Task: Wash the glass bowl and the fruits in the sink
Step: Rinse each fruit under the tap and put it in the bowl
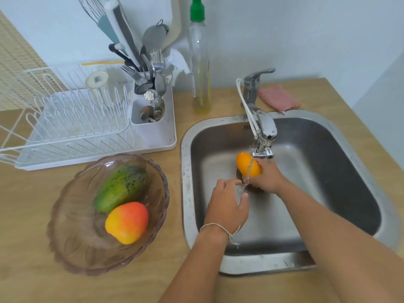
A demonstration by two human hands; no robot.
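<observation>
My right hand [265, 177] grips an orange mango [246, 164] over the drain of the steel sink [341, 171], right under the tap [263, 136], and water runs over the fruit. My left hand [227, 204] hovers just in front of it with its fingers apart and wet, holding nothing. On the counter to the left of the sink sits the glass bowl [76, 237]. Inside it lie a green speckled papaya [122, 186] and a red-yellow mango [127, 221].
A white dish rack [72, 127] with a cutlery holder [150, 123] stands behind the bowl. A tall bottle with a green cap [200, 68] stands by the wall. A pink cloth [278, 97] lies behind the sink, right of the tap's base.
</observation>
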